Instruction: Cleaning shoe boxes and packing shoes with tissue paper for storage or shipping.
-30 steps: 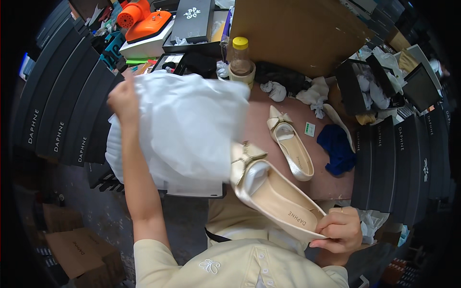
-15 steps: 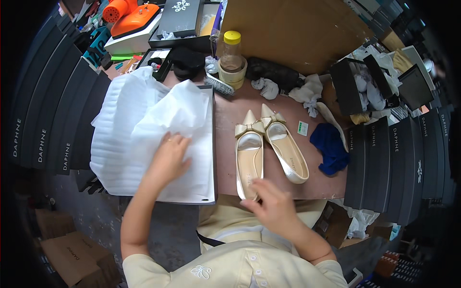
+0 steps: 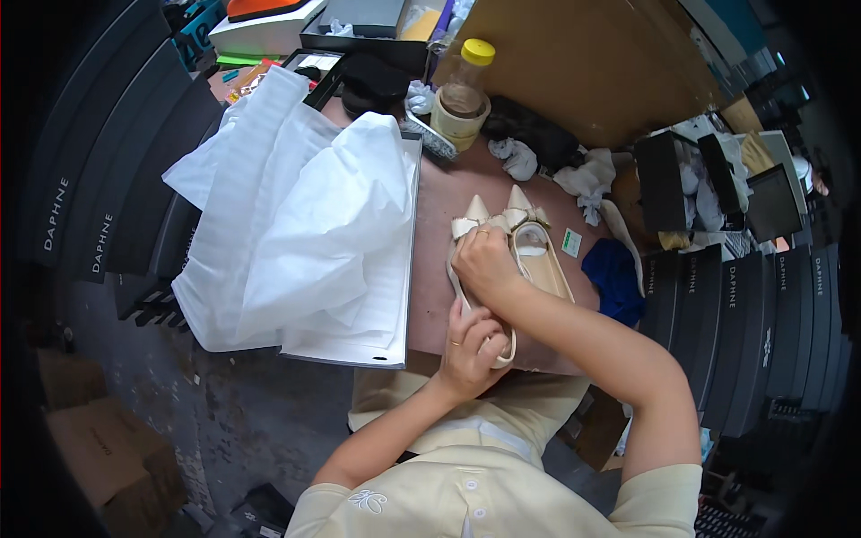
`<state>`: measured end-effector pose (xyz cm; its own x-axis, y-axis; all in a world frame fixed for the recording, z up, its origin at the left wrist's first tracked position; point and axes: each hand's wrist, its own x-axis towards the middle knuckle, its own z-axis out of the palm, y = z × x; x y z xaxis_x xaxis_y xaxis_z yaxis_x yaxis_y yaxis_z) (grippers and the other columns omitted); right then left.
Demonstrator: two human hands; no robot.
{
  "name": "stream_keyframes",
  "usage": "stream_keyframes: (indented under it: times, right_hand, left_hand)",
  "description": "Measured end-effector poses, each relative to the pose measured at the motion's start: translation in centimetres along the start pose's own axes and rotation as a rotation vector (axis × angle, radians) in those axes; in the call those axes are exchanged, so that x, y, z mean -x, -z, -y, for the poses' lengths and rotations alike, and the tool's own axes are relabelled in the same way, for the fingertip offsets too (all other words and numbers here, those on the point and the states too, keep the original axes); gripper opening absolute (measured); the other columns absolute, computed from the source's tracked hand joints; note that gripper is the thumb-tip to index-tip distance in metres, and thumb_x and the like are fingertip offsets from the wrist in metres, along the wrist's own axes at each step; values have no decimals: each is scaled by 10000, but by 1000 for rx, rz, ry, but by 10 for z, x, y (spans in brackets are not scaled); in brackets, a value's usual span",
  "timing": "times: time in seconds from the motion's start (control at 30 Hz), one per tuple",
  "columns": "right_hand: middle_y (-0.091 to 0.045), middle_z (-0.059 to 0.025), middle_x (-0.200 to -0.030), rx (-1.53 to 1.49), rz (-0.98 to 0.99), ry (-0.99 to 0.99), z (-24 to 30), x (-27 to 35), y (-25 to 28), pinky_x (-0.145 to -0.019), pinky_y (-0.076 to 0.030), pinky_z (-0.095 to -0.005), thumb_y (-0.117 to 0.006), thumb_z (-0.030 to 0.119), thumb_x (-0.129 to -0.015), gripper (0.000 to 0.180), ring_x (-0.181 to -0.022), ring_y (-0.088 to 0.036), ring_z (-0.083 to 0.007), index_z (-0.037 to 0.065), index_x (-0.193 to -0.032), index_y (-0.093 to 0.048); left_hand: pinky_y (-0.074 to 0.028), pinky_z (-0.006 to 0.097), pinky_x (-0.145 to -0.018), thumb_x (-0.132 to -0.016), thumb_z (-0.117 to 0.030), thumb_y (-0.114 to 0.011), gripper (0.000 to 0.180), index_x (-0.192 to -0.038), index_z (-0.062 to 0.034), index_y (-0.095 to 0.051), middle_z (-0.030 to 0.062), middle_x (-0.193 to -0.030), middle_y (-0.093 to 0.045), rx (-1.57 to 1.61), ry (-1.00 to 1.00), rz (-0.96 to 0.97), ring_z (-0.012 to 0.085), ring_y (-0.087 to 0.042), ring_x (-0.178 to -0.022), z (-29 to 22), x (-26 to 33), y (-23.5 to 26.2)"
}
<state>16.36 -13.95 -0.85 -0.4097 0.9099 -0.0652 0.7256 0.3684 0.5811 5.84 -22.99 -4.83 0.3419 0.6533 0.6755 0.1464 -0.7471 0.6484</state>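
Note:
Two cream pointed flat shoes with bows stand on the pink tabletop. My left hand (image 3: pixel 471 352) is closed round the heel end of the left shoe (image 3: pixel 475 212), thumb and fingers at its rim. Farther up the same shoe, my right hand (image 3: pixel 489 264) is closed at the front opening, just behind the bow; its fingertips are partly hidden. Beside it lies the right shoe (image 3: pixel 549 272), with white stuffing in its toe, partly covered by my right forearm. To the left, white tissue paper (image 3: pixel 332 224) spills over an open shoebox (image 3: pixel 345 357) lined in white.
A blue cloth (image 3: pixel 613 282) and a small green-and-white card (image 3: pixel 571 242) lie right of the shoes. Behind stand a yellow-lidded jar (image 3: pixel 466 81), a brush (image 3: pixel 432 139) and crumpled paper (image 3: pixel 514 160). Dark shoeboxes (image 3: pixel 708 332) line both sides; a cardboard sheet (image 3: pixel 583 67) rises behind.
My left hand has left the tissue paper and taken the left shoe's heel. My right hand has moved forward from the heel to the front of that shoe. The view has shifted slightly.

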Motion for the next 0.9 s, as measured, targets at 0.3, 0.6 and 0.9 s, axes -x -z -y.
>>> stream_keyframes:
  times: [0.3,0.6,0.9]
  right_hand:
    - [-528,-69,-620,8,-99,3,-1,1,0,-561,-346,-315,-564,156,-700,125,-582,-508,-173,30,-701,-564]
    - [-553,-62,-596,-368,-102,-91,-49,25,67,-579,-414,-316,-619,116,-614,101,-565,-590,-207,82,-660,-536]
    - [-628,-39,-644,-398,128,63,-31,15,26,-501,-455,-289,-667,138,-647,59,-600,-641,-164,100,-683,-640]
  left_hand:
    - [-274,615,-965,-510,-106,-792,518,-938,-103,-500,76,-947,-499,-23,49,42,294,-494,-972,-6,7,-2]
    - [-286,577,-964,-492,-98,-793,528,-940,-99,-513,69,-946,-508,-1,123,54,274,-512,-978,-5,-3,15]
    - [-295,563,-946,-460,-91,-806,548,-922,-108,-511,57,-927,-508,20,99,99,270,-515,-952,-4,-6,20]
